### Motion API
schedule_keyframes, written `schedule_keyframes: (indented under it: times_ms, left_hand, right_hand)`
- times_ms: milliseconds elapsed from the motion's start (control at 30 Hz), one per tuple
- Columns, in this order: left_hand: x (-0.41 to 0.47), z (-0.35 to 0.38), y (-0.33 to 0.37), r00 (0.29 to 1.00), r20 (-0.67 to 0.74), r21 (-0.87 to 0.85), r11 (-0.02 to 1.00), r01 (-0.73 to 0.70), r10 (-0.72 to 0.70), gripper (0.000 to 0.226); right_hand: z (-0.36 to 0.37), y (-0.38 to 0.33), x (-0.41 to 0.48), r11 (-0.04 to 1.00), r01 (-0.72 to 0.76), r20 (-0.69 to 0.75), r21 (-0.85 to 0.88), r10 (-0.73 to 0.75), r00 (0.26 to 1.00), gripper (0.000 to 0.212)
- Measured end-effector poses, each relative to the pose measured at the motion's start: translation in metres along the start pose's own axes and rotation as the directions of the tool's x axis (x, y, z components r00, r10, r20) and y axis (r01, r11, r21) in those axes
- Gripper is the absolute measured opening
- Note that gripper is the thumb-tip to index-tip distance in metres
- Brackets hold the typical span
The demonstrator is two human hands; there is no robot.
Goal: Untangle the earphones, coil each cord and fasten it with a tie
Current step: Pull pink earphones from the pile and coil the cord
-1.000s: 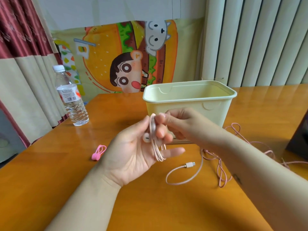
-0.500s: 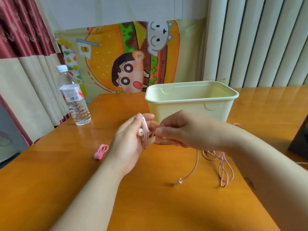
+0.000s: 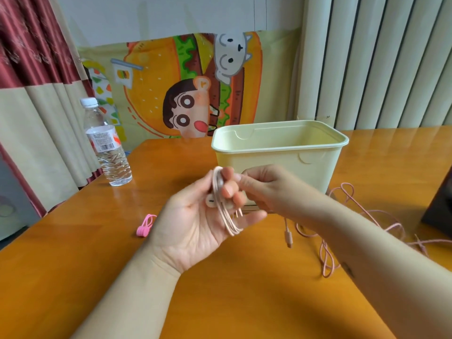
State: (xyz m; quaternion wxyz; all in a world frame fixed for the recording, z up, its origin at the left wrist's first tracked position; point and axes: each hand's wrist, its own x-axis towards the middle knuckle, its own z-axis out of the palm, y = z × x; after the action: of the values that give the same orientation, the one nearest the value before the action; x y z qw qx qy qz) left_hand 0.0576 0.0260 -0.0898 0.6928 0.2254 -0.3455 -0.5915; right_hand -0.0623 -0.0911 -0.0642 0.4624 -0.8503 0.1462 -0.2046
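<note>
Coiling: cord, wound round the left grip and clasped above the desk; tail pinched by the right grip. Risk: loops may be shed if slackened before the tie is fetched.

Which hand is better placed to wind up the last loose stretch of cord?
Right, probably. The right hand pinches the pink cord beside the coil, and the loose end with its plug hangs just below it. The left hand has the coil round its fingers, serving as the spool.
</note>
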Motion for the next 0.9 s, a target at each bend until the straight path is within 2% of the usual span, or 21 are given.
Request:
schedule_keyframes:
  times_ms: [67, 133, 200, 233, 300, 400, 500, 600, 733, 900]
  left_hand:
    - [0.0, 0.002, 0.004, 0.998, -0.047, -0.111, 0.992, -0.055, 0.05, 0.034]
    - [0.0, 0.006, 0.008, 0.975, -0.187, -0.218, 0.963, -0.161, 0.121, 0.031]
    - [0.002, 0.007, 0.01, 0.902, -0.366, -0.127, 0.948, -0.292, 0.229, 0.031]
    - [0.003, 0.007, 0.01, 0.88, -0.4, -0.081, 0.946, -0.314, 0.258, 0.03]
    - [0.005, 0.007, 0.008, 0.859, -0.425, 0.012, 0.951, -0.31, 0.285, 0.031]
    - [0.008, 0.007, 0.004, 0.835, -0.422, 0.256, 0.93, -0.265, 0.354, 0.033]
    - [0.007, 0.004, -0.001, 0.853, -0.372, 0.441, 0.878, -0.185, 0.366, 0.033]
    - [0.005, 0.004, -0.006, 0.887, -0.346, 0.57, 0.819, -0.061, 0.306, 0.035]
    - [0.005, 0.004, -0.007, 0.902, -0.341, 0.592, 0.806, -0.014, 0.266, 0.035]
    - [0.004, 0.005, -0.009, 0.918, -0.335, 0.622, 0.781, 0.048, 0.21, 0.036]
  right_hand:
    - [0.008, 0.0, -0.001, 0.996, 0.004, 0.08, -0.089, 0.003, 0.997, 0.039]
    - [0.012, -0.003, -0.003, 0.979, 0.012, 0.166, -0.203, 0.022, 0.986, 0.034]
    - [0.014, -0.009, -0.005, 0.955, 0.023, 0.248, -0.294, 0.053, 0.967, 0.029]
    - [0.015, -0.012, -0.007, 0.944, 0.03, 0.268, -0.33, 0.063, 0.961, 0.027]
    - [0.015, -0.017, -0.009, 0.906, 0.049, 0.295, -0.42, 0.085, 0.952, 0.027]
    - [0.015, -0.023, -0.014, 0.85, 0.061, 0.338, -0.523, 0.141, 0.93, 0.028]
    - [0.012, -0.028, -0.016, 0.809, 0.075, 0.244, -0.583, 0.086, 0.966, 0.031]
    - [0.01, -0.029, -0.014, 0.76, 0.127, 0.129, -0.638, -0.057, 0.99, 0.018]
    - [0.012, -0.022, -0.011, 0.718, 0.165, 0.036, -0.676, -0.191, 0.981, 0.013]
    - [0.012, -0.019, -0.009, 0.803, 0.184, -0.018, -0.567, -0.236, 0.972, 0.006]
